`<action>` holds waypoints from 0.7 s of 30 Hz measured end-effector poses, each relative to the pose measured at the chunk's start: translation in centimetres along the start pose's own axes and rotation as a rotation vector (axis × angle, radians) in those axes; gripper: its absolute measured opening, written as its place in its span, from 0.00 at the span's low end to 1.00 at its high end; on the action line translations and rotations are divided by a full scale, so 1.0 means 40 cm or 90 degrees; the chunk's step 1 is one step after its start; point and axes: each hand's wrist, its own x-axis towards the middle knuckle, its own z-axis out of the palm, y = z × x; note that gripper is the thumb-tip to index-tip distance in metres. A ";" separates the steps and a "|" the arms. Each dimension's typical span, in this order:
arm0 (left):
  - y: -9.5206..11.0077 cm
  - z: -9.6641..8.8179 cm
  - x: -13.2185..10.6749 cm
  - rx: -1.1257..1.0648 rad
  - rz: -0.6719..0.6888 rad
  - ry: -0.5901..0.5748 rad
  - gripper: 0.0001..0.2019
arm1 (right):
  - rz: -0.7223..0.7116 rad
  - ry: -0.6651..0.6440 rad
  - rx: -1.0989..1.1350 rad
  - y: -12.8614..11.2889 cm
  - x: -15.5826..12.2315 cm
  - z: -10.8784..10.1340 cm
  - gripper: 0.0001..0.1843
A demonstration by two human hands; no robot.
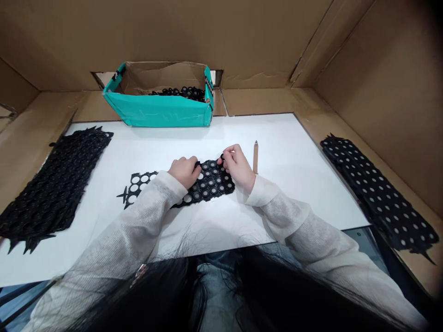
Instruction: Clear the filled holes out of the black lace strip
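Note:
A black rubber sheet of punched rings (pixel 207 183) lies flat on the white work surface (pixel 297 184). Its left part has open holes, while its right part still holds round pieces. My left hand (pixel 185 170) rests curled on the sheet's upper middle, fingers pressed down on it. My right hand (pixel 236 165) pinches the sheet's top right edge, where a small black ring sits between fingertips.
A teal cardboard box (pixel 159 110) with loose black rings stands at the back. A heap of black ring sheets (pixel 51 189) lies at left. A stack of punched black sheets (pixel 377 193) lies at right. A brown stick (pixel 255 157) lies beside my right hand. Cardboard walls surround the bench.

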 end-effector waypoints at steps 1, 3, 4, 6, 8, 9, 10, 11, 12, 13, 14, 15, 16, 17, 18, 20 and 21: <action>0.000 0.011 -0.004 0.003 0.003 0.022 0.15 | 0.004 -0.010 0.027 -0.004 0.001 -0.001 0.04; -0.006 0.025 -0.010 -0.026 0.016 0.050 0.16 | 0.026 -0.027 0.071 -0.013 0.003 -0.004 0.08; -0.009 0.029 -0.011 -0.051 0.022 0.058 0.16 | 0.044 -0.032 0.093 -0.018 0.004 -0.005 0.09; -0.015 0.031 -0.013 -0.101 0.033 0.076 0.16 | 0.079 -0.032 0.124 -0.024 0.006 -0.005 0.14; -0.016 0.031 -0.011 -0.146 0.037 0.099 0.15 | 0.069 -0.016 0.104 -0.024 0.007 -0.003 0.19; -0.016 0.032 -0.010 -0.167 0.037 0.111 0.15 | 0.044 -0.005 0.069 -0.023 0.007 -0.001 0.21; -0.016 0.034 -0.008 -0.185 0.038 0.122 0.15 | 0.008 0.005 0.023 -0.021 0.007 0.002 0.23; -0.016 0.037 -0.007 -0.202 0.037 0.131 0.15 | -0.034 0.010 -0.029 -0.020 0.005 0.005 0.24; -0.016 0.041 -0.005 -0.219 0.037 0.139 0.14 | -0.076 0.004 -0.085 -0.020 0.003 0.009 0.24; -0.017 0.046 -0.003 -0.236 0.037 0.146 0.14 | -0.109 -0.013 -0.148 -0.021 0.000 0.014 0.23; -0.019 0.051 -0.001 -0.257 0.039 0.152 0.14 | -0.133 -0.039 -0.221 -0.022 -0.003 0.019 0.21; -0.021 0.057 0.000 -0.281 0.042 0.158 0.13 | -0.150 -0.068 -0.300 -0.025 -0.007 0.025 0.19; -0.023 0.061 0.002 -0.304 0.046 0.162 0.13 | -0.160 -0.096 -0.379 -0.028 -0.011 0.030 0.16; -0.026 0.065 0.003 -0.322 0.051 0.164 0.13 | -0.165 -0.118 -0.450 -0.031 -0.015 0.035 0.14; -0.028 0.069 0.005 -0.335 0.055 0.167 0.13 | -0.168 -0.132 -0.506 -0.034 -0.019 0.038 0.13; -0.030 0.073 0.006 -0.347 0.062 0.172 0.12 | -0.173 -0.146 -0.555 -0.037 -0.024 0.043 0.14; -0.031 0.074 0.006 -0.351 0.067 0.174 0.12 | -0.174 -0.151 -0.558 -0.038 -0.025 0.044 0.15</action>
